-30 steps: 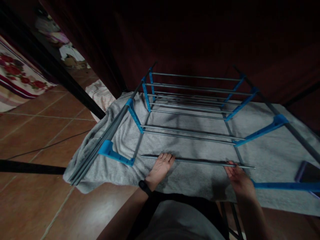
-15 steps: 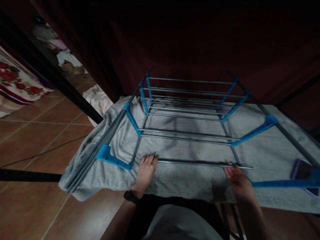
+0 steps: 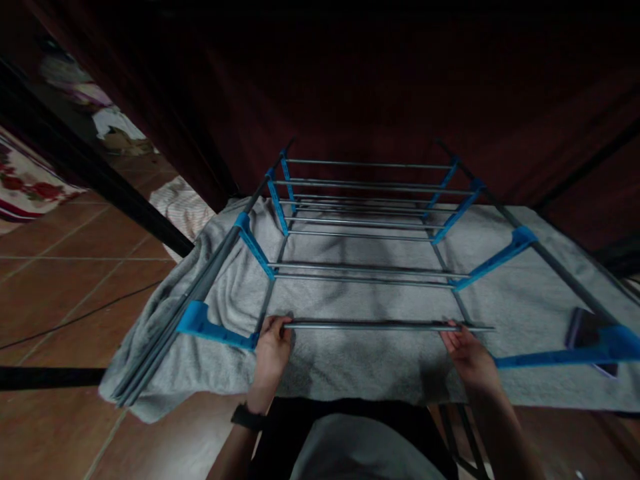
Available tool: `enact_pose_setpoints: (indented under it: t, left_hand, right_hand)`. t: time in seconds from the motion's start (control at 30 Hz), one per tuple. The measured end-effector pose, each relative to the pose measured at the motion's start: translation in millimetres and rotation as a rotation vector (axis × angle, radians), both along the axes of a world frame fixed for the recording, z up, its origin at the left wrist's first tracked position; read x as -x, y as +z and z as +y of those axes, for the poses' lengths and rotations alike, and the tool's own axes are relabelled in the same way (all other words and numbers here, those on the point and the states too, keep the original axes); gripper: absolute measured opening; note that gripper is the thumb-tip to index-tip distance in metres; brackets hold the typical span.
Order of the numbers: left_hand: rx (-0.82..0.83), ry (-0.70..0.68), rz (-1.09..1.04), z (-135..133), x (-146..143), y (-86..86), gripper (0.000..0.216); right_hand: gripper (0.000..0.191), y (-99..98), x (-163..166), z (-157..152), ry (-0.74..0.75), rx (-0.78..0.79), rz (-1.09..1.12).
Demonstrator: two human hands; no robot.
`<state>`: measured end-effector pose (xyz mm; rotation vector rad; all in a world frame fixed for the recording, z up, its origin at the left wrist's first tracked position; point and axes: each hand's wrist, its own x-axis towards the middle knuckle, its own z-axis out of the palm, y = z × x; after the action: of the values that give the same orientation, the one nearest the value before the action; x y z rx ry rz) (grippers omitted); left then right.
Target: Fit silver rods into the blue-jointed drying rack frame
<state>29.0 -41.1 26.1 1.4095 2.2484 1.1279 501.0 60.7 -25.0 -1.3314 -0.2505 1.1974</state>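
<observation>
Before you, a dark red backdrop (image 3: 350,87) rises behind the long grey cloth (image 3: 360,373), which lies spread beneath your work. On that cloth stands the rack (image 3: 370,270), its thin crossbars running between blue arms on two sides. Along its left side a bundle of grey poles (image 3: 165,333) slants toward you. The loose metal rod (image 3: 370,325) lies level across the rack's near end, nearest you. A long blue bracket (image 3: 565,357) sits at the near right, a shorter blue arm (image 3: 220,331) at the near left. Your hands are well apart, both closed on the rod: your left hand (image 3: 273,350) covers its left end, right beside the shorter arm's tip, though you can't tell whether rod and arm touch; your right hand (image 3: 467,357) grips with the fingertips, the rod's other end jutting past them. A dark, flat, phone-like object (image 3: 583,327) rests at the right, partly behind the long bracket. Your left wrist wears a black band (image 3: 247,418).
</observation>
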Motion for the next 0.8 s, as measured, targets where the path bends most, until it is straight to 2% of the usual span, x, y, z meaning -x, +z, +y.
enact_pose_setpoints:
  t: [0.1, 0.17, 0.27, 0.37, 0.5, 0.67, 0.73, 0.8]
  left_hand:
    - [-0.035, 0.153, -0.285, 3, 3, -4.3, 0.024]
    - [-0.058, 0.231, -0.485, 2, 1, -4.2, 0.033]
    - [-0.123, 0.329, -0.784, -2, -7, -0.1, 0.042]
    - [-0.228, 0.427, -0.970, -7, -15, 5.7, 0.042]
    - [-0.281, 0.463, -1.081, -7, -16, 11.1, 0.041]
    - [-0.144, 0.490, -1.194, 2, -7, 9.2, 0.016]
    - [-0.120, 0.485, -1.175, 4, -2, 5.3, 0.012]
    - [-0.137, 0.401, -1.073, 2, 3, 0.8, 0.012]
  right_hand:
    - [0.012, 0.2, 6, -3, 0.006, -0.053, -0.013]
    - [0.012, 3.0, 11, -5, 0.036, -0.074, -0.026]
    - [0.014, 9.5, 14, -7, 0.073, -0.054, -0.024]
    - [0.012, 17.3, 16, -5, 0.068, -0.024, 0.007]
    - [0.015, 27.7, 18, -4, 0.092, 0.029, 0.052]
    - [0.024, 38.6, 24, -5, 0.125, 0.056, 0.061]
    - [0.025, 43.4, 25, -4, 0.134, 0.071, 0.061]
    - [0.024, 49.6, 25, -1, 0.142, 0.080, 0.066]
